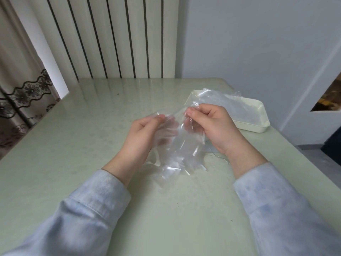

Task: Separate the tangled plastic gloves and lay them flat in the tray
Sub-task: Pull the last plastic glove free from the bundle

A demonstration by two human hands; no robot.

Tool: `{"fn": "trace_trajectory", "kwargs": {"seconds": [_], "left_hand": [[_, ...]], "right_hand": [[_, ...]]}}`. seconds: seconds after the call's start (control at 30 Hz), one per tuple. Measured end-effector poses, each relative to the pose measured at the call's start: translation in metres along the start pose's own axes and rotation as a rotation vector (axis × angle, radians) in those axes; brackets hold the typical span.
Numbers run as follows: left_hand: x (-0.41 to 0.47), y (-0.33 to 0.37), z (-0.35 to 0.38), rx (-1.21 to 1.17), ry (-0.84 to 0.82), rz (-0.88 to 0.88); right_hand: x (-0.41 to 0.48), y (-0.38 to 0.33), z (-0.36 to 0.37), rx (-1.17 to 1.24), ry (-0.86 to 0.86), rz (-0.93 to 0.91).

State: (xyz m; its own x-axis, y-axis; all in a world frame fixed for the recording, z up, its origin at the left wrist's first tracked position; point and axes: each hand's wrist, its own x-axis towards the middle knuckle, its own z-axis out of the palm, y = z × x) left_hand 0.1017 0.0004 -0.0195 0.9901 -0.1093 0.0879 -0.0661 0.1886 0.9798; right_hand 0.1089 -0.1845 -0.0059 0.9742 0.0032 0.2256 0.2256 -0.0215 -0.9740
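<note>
The left hand point(145, 133) and the right hand point(212, 126) are raised side by side over the pale green glossy table point(73, 145). Each has its fingers curled in, with thumb and fingertips pinching the upper edge of a crumpled clear thin plastic glove bundle point(177, 145) stretched between them.

The bundle hangs from that pinched edge back toward the person, so its long axis runs from the fingertips down to the table. Its lower end, where narrow strips like glove fingers trail, seems to touch the tabletop between the wrists. How many gloves are in the bundle cannot be told through the film.

The cream rectangular plastic tray point(262, 109) sits forward and to the right, just beyond the right hand and well apart from the left. The right hand is therefore the nearer one for the carry. Its long axis appears to run roughly left to right, slightly skewed. A sheet of clear plastic film point(230, 104) already lies across the tray, rumpled and standing up at its far edge.
</note>
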Motion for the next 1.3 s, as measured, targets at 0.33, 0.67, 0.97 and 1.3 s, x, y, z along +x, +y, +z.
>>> {"fn": "trace_trajectory", "kwargs": {"seconds": [0.33,0.67,0.97,1.3], "left_hand": [[-0.002,0.001,-0.002,-0.032,0.018,0.027],[-0.001,0.004,-0.003,-0.075,-0.013,-0.019],[0.002,0.006,-0.006,-0.122,0.078,-0.005],[0.001,0.005,-0.006,-0.113,0.088,-0.04]], "right_hand": [[-0.003,-0.003,0.004,-0.082,-0.009,-0.003],[0.002,0.003,0.001,-0.187,0.005,-0.001],[0.008,0.017,-0.018,-0.694,0.102,0.388],[0.002,0.021,-0.024,-1.072,0.0,0.391]]}}
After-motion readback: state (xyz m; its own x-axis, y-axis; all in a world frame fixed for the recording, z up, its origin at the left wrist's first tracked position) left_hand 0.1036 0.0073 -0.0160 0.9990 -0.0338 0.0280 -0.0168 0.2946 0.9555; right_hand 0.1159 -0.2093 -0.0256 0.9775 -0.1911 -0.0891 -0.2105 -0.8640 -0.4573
